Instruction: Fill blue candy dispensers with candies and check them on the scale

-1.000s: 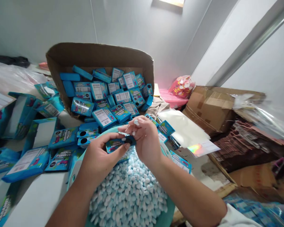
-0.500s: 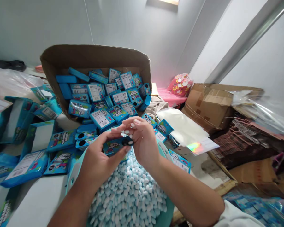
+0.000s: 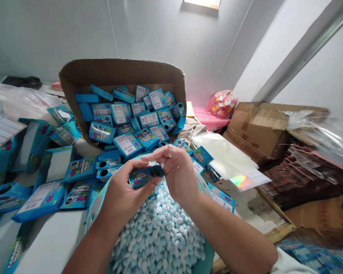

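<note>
My left hand [image 3: 120, 192] is wrapped round a small blue candy box [image 3: 141, 178], thumb along its near side, with a dark round spot at the end facing right. Against that end my right hand [image 3: 179, 177] is cupped, its fingers curled over the top of the box. A couple of white candies [image 3: 162, 165] show at the right palm and fingers; whether more lie inside is hidden. Both hands are above a teal tub [image 3: 93, 215] heaped with white and pale blue candies [image 3: 160, 236].
Behind the tub, a tilted cardboard carton [image 3: 122, 72] holds several blue candy boxes. More blue boxes [image 3: 81, 169] lie at the left. White sheets [image 3: 225, 152] are on the right, beyond them a brown carton [image 3: 254, 125] and a red patterned bag [image 3: 222, 103].
Fewer white candies show at my right fingers than before. My left hand still holds the box beside the right hand. The whole view has shifted slightly.
</note>
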`<control>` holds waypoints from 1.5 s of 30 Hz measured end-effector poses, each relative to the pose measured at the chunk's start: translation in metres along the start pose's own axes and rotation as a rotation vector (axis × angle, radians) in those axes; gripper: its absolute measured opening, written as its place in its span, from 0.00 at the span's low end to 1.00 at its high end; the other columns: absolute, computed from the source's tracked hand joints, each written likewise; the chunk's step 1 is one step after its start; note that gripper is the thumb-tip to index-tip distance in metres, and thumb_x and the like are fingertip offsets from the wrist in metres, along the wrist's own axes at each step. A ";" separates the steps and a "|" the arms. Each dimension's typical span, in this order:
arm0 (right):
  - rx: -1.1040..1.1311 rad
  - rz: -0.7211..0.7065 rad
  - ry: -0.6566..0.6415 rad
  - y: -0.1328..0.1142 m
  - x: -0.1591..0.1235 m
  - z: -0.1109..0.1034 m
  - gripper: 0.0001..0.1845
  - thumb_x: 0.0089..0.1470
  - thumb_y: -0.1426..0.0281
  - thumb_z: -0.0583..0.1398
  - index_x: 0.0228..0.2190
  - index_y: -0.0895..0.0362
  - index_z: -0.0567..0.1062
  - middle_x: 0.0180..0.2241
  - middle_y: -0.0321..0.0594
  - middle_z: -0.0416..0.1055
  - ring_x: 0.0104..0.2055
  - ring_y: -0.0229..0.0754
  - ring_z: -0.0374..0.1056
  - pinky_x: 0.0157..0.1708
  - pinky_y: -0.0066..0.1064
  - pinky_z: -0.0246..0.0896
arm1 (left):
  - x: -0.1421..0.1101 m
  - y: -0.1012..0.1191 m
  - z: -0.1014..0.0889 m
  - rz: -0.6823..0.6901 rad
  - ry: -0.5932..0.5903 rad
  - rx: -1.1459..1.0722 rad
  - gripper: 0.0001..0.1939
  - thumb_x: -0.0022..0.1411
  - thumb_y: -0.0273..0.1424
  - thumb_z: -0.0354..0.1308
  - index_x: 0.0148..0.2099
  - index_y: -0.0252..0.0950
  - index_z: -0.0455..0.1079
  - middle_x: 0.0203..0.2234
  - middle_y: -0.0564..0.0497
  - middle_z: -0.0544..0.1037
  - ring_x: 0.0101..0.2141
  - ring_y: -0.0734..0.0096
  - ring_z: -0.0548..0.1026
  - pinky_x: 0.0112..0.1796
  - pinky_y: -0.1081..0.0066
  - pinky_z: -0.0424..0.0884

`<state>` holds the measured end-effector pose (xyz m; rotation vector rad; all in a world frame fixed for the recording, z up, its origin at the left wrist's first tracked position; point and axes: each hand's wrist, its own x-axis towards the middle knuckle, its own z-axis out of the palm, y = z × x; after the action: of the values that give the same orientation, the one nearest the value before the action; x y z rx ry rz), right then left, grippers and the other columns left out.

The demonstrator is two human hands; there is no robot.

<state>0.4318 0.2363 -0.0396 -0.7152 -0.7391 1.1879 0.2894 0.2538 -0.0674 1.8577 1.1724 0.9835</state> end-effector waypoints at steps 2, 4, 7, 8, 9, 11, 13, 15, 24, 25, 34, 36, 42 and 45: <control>-0.007 0.010 0.014 0.001 0.000 0.000 0.18 0.57 0.61 0.57 0.24 0.57 0.80 0.27 0.41 0.76 0.36 0.45 0.73 0.46 0.36 0.67 | 0.000 0.000 0.000 0.002 -0.020 -0.010 0.19 0.57 0.41 0.67 0.48 0.41 0.72 0.44 0.52 0.80 0.47 0.65 0.78 0.48 0.69 0.75; -0.031 0.017 0.038 0.002 0.000 0.000 0.18 0.56 0.59 0.58 0.25 0.57 0.80 0.28 0.40 0.75 0.35 0.44 0.72 0.44 0.35 0.66 | 0.000 0.000 0.000 0.014 -0.043 -0.011 0.19 0.57 0.41 0.67 0.48 0.40 0.73 0.45 0.52 0.80 0.47 0.65 0.78 0.48 0.69 0.74; -0.058 0.027 0.030 0.002 0.001 0.000 0.18 0.56 0.58 0.58 0.26 0.57 0.80 0.30 0.41 0.75 0.36 0.43 0.71 0.43 0.34 0.66 | -0.001 -0.002 0.000 0.053 -0.050 0.015 0.20 0.56 0.40 0.68 0.49 0.40 0.73 0.46 0.51 0.80 0.48 0.64 0.78 0.50 0.68 0.73; -0.060 0.029 0.020 0.002 0.001 -0.001 0.18 0.56 0.58 0.58 0.26 0.57 0.80 0.31 0.41 0.75 0.36 0.43 0.71 0.43 0.34 0.65 | -0.001 -0.002 0.000 0.057 -0.044 0.023 0.20 0.56 0.40 0.68 0.49 0.40 0.73 0.46 0.51 0.80 0.48 0.64 0.77 0.50 0.67 0.73; -0.061 0.029 0.008 0.001 0.001 -0.001 0.18 0.57 0.58 0.58 0.26 0.56 0.80 0.30 0.41 0.75 0.36 0.43 0.71 0.43 0.34 0.65 | -0.001 -0.002 0.000 0.055 -0.043 0.026 0.20 0.56 0.39 0.68 0.49 0.40 0.73 0.46 0.50 0.80 0.48 0.63 0.77 0.50 0.66 0.73; -0.051 0.007 -0.016 0.001 0.001 -0.001 0.17 0.58 0.60 0.57 0.25 0.56 0.79 0.29 0.39 0.74 0.35 0.42 0.71 0.42 0.34 0.65 | -0.001 -0.001 0.001 0.048 -0.044 0.020 0.19 0.57 0.39 0.67 0.49 0.39 0.74 0.45 0.49 0.80 0.47 0.62 0.78 0.49 0.64 0.74; -0.025 -0.015 -0.034 0.000 0.001 0.000 0.17 0.58 0.61 0.58 0.21 0.55 0.76 0.25 0.37 0.71 0.33 0.42 0.69 0.44 0.34 0.65 | 0.000 -0.001 0.001 0.070 -0.042 0.009 0.19 0.57 0.38 0.67 0.50 0.39 0.74 0.46 0.49 0.80 0.47 0.61 0.78 0.50 0.64 0.75; -0.001 -0.020 -0.041 -0.001 0.001 0.000 0.19 0.59 0.62 0.58 0.19 0.54 0.72 0.22 0.36 0.69 0.31 0.41 0.68 0.46 0.36 0.65 | 0.000 0.000 0.001 0.096 -0.029 0.003 0.20 0.57 0.37 0.68 0.51 0.40 0.74 0.48 0.49 0.80 0.49 0.61 0.78 0.52 0.63 0.74; -0.120 -0.060 -0.113 -0.002 -0.004 0.000 0.17 0.60 0.62 0.57 0.26 0.55 0.81 0.37 0.42 0.78 0.43 0.48 0.74 0.53 0.42 0.66 | 0.001 0.001 0.000 0.064 -0.058 -0.003 0.17 0.57 0.37 0.67 0.49 0.42 0.74 0.43 0.54 0.81 0.44 0.65 0.79 0.45 0.68 0.75; -0.138 -0.063 -0.122 -0.001 -0.004 0.000 0.17 0.60 0.61 0.57 0.28 0.55 0.82 0.39 0.43 0.79 0.45 0.48 0.74 0.54 0.42 0.66 | 0.001 0.001 0.000 0.066 -0.053 0.001 0.17 0.57 0.37 0.67 0.49 0.42 0.74 0.43 0.53 0.81 0.44 0.65 0.79 0.45 0.68 0.75; -0.260 0.025 -0.372 -0.008 -0.010 -0.008 0.30 0.63 0.45 0.55 0.60 0.43 0.71 0.65 0.38 0.64 0.66 0.52 0.60 0.66 0.48 0.53 | 0.001 0.000 0.000 -0.002 -0.045 0.018 0.18 0.56 0.39 0.68 0.48 0.42 0.75 0.44 0.52 0.81 0.45 0.62 0.79 0.46 0.65 0.75; -0.351 0.037 -0.447 -0.013 -0.012 -0.009 0.33 0.63 0.43 0.54 0.64 0.37 0.63 0.69 0.33 0.55 0.69 0.52 0.54 0.68 0.50 0.48 | 0.001 0.001 -0.001 -0.010 -0.057 0.024 0.18 0.56 0.40 0.67 0.48 0.41 0.75 0.43 0.51 0.81 0.44 0.62 0.79 0.46 0.64 0.75; -0.660 -0.208 -0.308 -0.027 -0.006 -0.018 0.20 0.69 0.56 0.51 0.57 0.41 0.73 0.65 0.32 0.62 0.70 0.47 0.51 0.69 0.44 0.43 | 0.001 0.001 -0.003 0.011 -0.057 0.033 0.17 0.58 0.44 0.66 0.46 0.42 0.76 0.42 0.52 0.81 0.44 0.63 0.79 0.47 0.65 0.76; -0.969 -0.142 -0.146 -0.026 -0.014 -0.037 0.18 0.67 0.58 0.55 0.54 0.46 0.76 0.58 0.42 0.69 0.62 0.51 0.62 0.63 0.48 0.54 | 0.001 -0.001 -0.005 -0.068 -0.024 0.078 0.22 0.56 0.45 0.67 0.50 0.44 0.76 0.48 0.51 0.80 0.50 0.59 0.77 0.52 0.61 0.74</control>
<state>0.4734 0.2137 -0.0413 -1.3429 -1.4912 0.7069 0.2847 0.2557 -0.0659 1.8724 1.2671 0.8877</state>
